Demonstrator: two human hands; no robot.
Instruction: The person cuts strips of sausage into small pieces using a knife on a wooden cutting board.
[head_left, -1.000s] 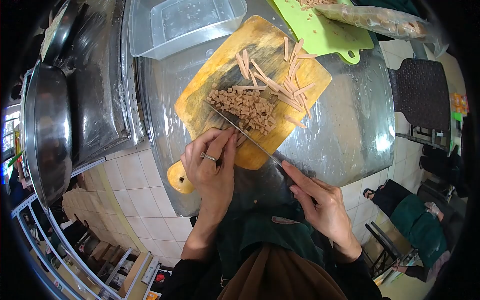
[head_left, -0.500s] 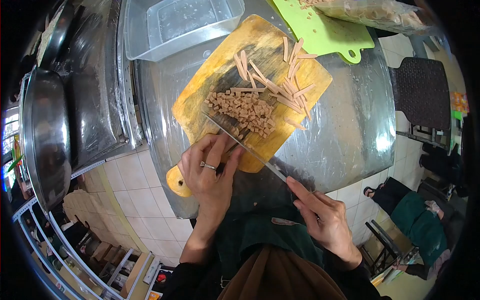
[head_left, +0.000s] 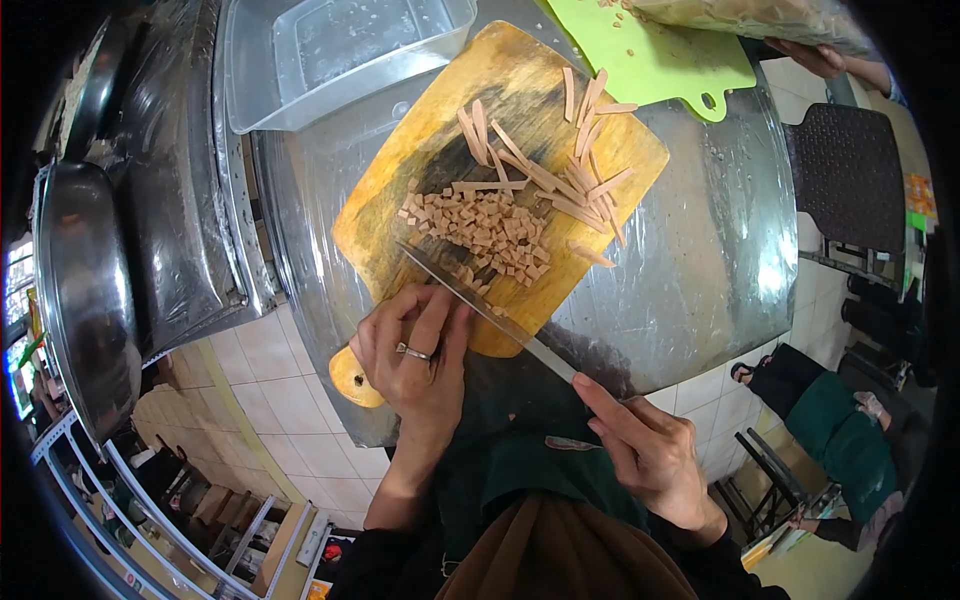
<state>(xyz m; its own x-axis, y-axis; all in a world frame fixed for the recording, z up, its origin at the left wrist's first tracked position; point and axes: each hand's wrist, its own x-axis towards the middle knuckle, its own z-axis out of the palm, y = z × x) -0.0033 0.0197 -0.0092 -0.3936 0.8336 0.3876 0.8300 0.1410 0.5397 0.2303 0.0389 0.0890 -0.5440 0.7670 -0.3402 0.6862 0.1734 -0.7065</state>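
A worn wooden cutting board (head_left: 385,175) lies slanted on the table. Small pinkish-brown cubes (head_left: 485,228) are heaped at its middle, and thin strips (head_left: 585,185) of the same stuff lie loosely at its right side. My right hand (head_left: 650,450) grips the handle end of a long knife (head_left: 500,318), whose blade slants up and left across the board's lower part. Against the blade's near side rest the bent fingers of my left hand (head_left: 415,350), a ring on one; whatever is under the fingertips is hidden.
An empty-looking clear plastic tub (head_left: 350,60) stands at the back left. A green cutting board (head_left: 665,70) with bits on it lies at the back right, beside a filled plastic bag (head_left: 760,22). Metal bowls are at left; a person (head_left: 840,430) is at right.
Both hands have shifted slightly, my left one lower in view. The fingers of my left hand are drawn in closer together. Another person's hand has appeared by the bag at the top right.
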